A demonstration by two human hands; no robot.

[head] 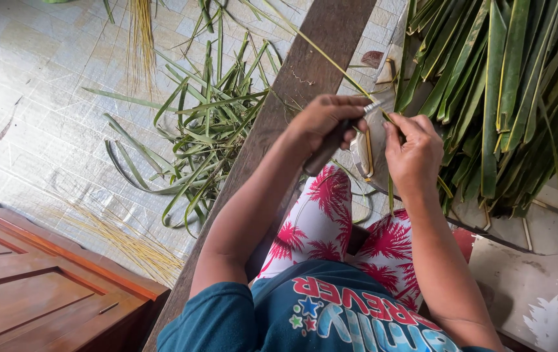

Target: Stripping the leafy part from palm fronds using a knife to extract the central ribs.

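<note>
My left hand (323, 124) grips the dark handle of a knife (331, 146), its blade tip showing near my fingers. My right hand (414, 151) pinches a thin green palm leaf strip (331, 60) that runs up and away to the left. The blade meets the strip between the two hands. Both hands are held above my knees, which are covered in white trousers with a red palm print (331, 221).
A big heap of long green palm leaves (500, 85) lies at the right. Stripped green leaf pieces (207, 137) litter the tiled floor at left. Pale yellow midribs (137, 251) lie near a brown wooden cabinet (38, 287). A dark wooden plank (305, 65) runs diagonally under my arms.
</note>
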